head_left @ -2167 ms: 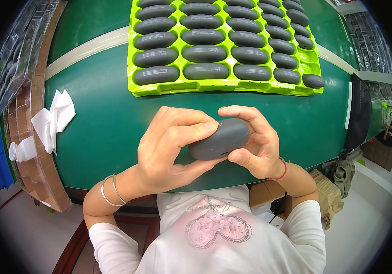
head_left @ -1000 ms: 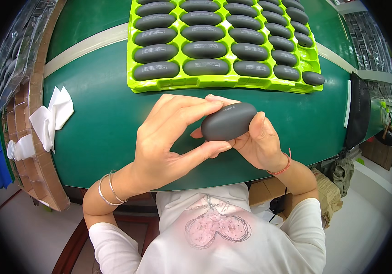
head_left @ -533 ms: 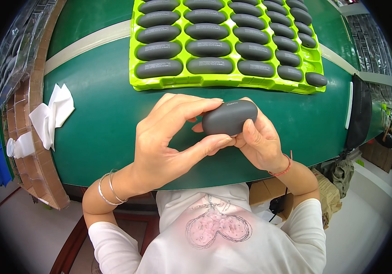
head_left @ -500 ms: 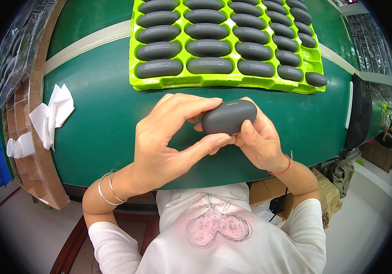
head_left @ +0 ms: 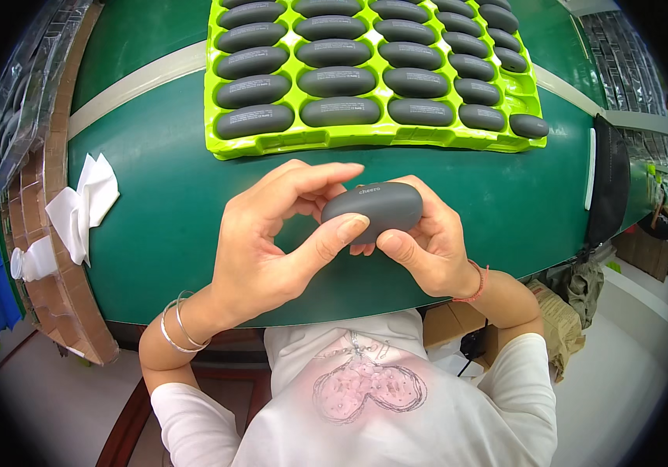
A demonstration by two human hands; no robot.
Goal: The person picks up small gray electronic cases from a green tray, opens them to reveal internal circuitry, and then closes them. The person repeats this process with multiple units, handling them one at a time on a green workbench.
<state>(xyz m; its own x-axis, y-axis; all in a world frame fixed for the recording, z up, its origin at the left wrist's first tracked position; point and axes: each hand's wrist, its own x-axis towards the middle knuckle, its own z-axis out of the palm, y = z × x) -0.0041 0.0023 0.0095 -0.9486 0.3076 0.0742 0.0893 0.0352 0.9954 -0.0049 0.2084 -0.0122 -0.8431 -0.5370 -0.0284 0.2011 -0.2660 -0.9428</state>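
Observation:
A smooth, dark grey oval earbud case (head_left: 380,208) is held between my two hands above the green tabletop, its small printed mark facing up. My right hand (head_left: 436,245) grips its right end, thumb along the lower edge and fingers behind. On the left end rests the thumb of my left hand (head_left: 260,245), while the index finger is raised off the top and the other fingers curl behind, partly hidden. Beyond my hands lies a lime green tray (head_left: 303,145) with rows of matching cases; one case (head_left: 529,125) sits at its near right corner.
White cloths or wipes (head_left: 85,206) lie at the left table edge, near a small white bottle (head_left: 34,259). A cardboard divider box (head_left: 77,311) stands along the left. A black item (head_left: 610,183) lies at the right edge. The green table (head_left: 163,187) surrounds my hands.
The earbud case has shifted slightly left and down. My left index finger has lifted off its top, and the left thumb now lies on its face. The view has shifted slightly.

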